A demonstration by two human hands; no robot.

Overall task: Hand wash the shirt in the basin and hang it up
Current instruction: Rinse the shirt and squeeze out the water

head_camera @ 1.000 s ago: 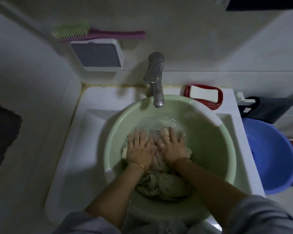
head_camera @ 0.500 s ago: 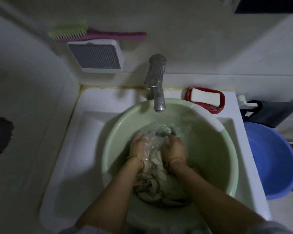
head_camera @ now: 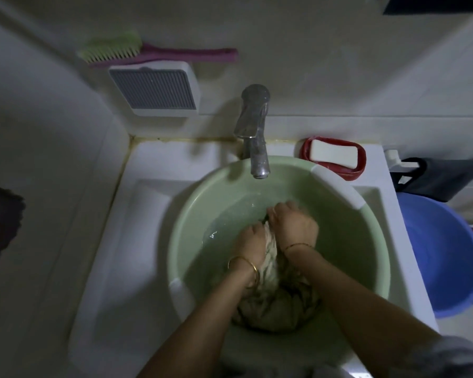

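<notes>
Both fists were clenched, the left hand (head_camera: 250, 245) and right hand (head_camera: 295, 225) gripping a bunched fold of the pale wet cotton shirt (head_camera: 277, 304) between them, apparently to scrub it, low in the round green plastic basin (head_camera: 191, 214), near side.

The pale shirt (head_camera: 273, 301) (wet, bunched) lies in the water-filled green basin (head_camera: 366, 241).

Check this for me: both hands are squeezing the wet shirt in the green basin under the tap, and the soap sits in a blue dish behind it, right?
Not quite. The head view shows the soap in a red dish, not blue. The rest holds: the left hand and right hand squeeze the wet shirt in the green basin under the tap.
</notes>
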